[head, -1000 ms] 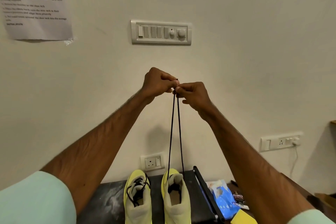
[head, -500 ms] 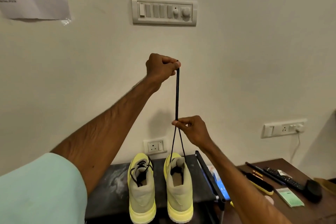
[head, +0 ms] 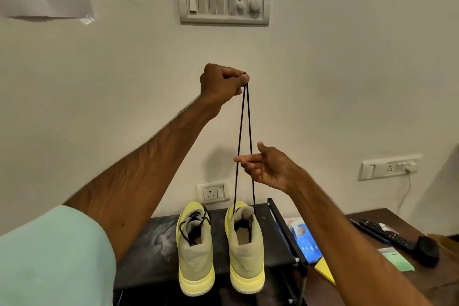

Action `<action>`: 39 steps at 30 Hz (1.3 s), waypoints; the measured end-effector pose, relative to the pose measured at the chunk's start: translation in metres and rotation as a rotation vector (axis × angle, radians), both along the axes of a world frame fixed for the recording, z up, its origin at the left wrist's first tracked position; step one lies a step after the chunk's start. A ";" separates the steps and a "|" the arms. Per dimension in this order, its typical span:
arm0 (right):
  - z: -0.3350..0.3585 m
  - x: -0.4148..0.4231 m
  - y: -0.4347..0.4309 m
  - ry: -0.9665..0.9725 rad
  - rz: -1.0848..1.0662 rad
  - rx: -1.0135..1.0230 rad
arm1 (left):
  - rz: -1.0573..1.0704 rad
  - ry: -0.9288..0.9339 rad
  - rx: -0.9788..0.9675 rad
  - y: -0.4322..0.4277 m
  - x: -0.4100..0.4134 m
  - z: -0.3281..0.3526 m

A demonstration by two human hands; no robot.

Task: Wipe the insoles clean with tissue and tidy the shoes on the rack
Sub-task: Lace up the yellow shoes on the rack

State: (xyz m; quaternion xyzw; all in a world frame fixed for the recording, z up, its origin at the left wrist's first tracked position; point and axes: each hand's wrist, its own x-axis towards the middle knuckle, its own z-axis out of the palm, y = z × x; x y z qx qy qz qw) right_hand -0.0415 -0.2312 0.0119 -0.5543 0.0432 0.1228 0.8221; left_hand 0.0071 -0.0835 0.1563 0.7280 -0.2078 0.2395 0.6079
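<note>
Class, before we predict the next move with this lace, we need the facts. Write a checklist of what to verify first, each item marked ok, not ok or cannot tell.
1. Left hand pinches both ends of the black lace: ok.
2. Both strands run straight down into the right shoe: ok.
3. Right hand grips the lace: not ok; its fingers lie straight at the strands.
4. Right shoe and left shoe stand side by side on the rack, heels towards the person: ok.
5. Insoles wiped clean: cannot tell.
</note>
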 end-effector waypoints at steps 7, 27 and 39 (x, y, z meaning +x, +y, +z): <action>-0.003 0.017 0.013 0.213 0.170 0.408 | -0.157 0.046 -0.037 -0.002 -0.021 -0.007; 0.015 0.009 0.002 -0.022 -0.046 -0.840 | -0.183 0.400 -0.378 0.079 -0.066 -0.117; 0.015 0.001 0.007 -0.476 -0.273 -1.411 | 0.146 0.404 0.247 0.026 -0.069 -0.237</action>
